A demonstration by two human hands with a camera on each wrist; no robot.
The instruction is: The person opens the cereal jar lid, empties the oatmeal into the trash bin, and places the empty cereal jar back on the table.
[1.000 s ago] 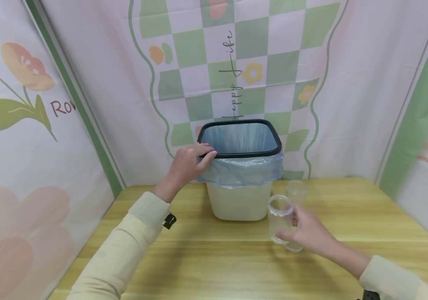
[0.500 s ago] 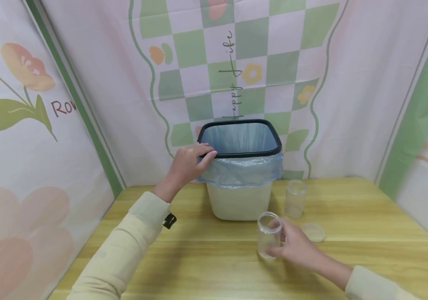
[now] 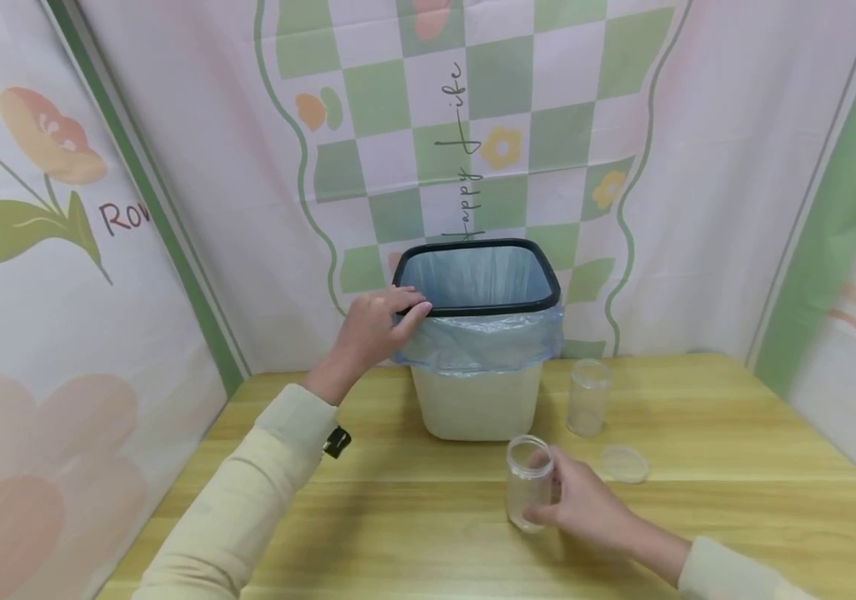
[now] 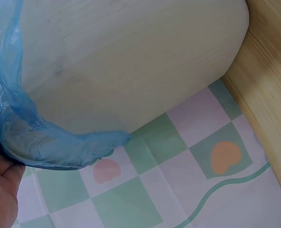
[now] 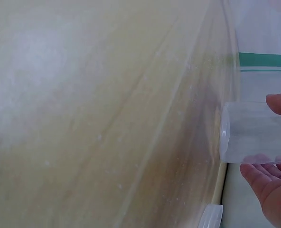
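Observation:
My left hand (image 3: 375, 329) grips the near left corner of the trash bin's black rim (image 3: 488, 311). The bin (image 3: 476, 408) is off-white and lined with a thin blue bag (image 4: 55, 147) folded over its edge. In the left wrist view the fingers curl at the rim beside that bag. To the front right, my right hand (image 3: 588, 504) holds a clear, open-topped jar (image 3: 521, 498) upright, thumb on the near side and fingers behind. The right wrist view shows the jar's base (image 5: 224, 133) at the table surface. Through its clear wall some fingers show.
Behind the right hand, a second clear jar (image 3: 588, 404) stands right of the bin. A round clear lid (image 3: 625, 464) lies flat in front of it. The wooden table (image 3: 397, 542) ends at a printed curtain (image 3: 698, 250) at the back.
My right hand has moved the jar left and toward the front, down to the table. The second jar and the lid have come out from behind it. My left hand stays on the rim.

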